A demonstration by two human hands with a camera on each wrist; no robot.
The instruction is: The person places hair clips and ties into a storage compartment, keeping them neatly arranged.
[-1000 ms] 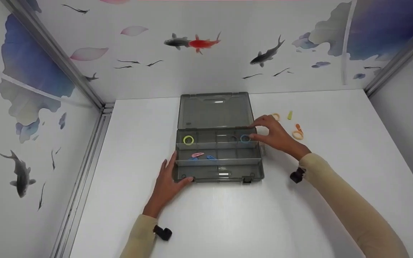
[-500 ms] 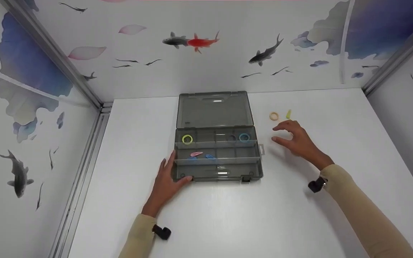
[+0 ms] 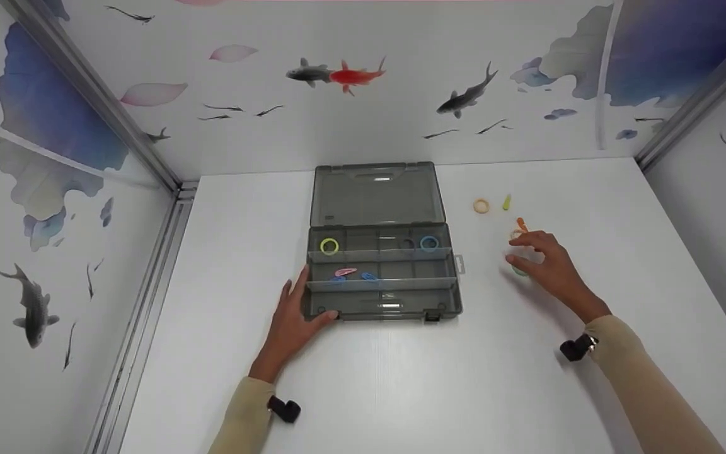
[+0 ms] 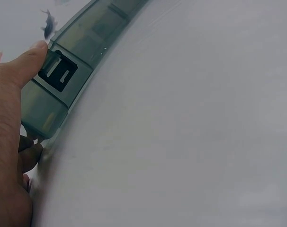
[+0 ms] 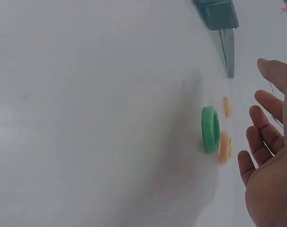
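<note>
My left hand holds the near left corner of a grey see-through compartment box, its thumb on the front edge by a latch. The box lies with its lid folded back. A yellow hair tie, a blue hair tie and a dark one sit in the back row. One pink hair clip and blue hair clips lie in the middle row. Above the table my right hand hovers, fingers apart, over a green hair tie that it partly hides in the head view.
Beyond my right hand lie an orange hair clip and a peach hair tie, partly covered. Farther back are another peach hair tie and a yellow-green clip. Printed walls enclose the white table.
My right hand has left the blue hair tie in the back row and moved right and nearer, to the green hair tie. The left hand stays at the box corner.
</note>
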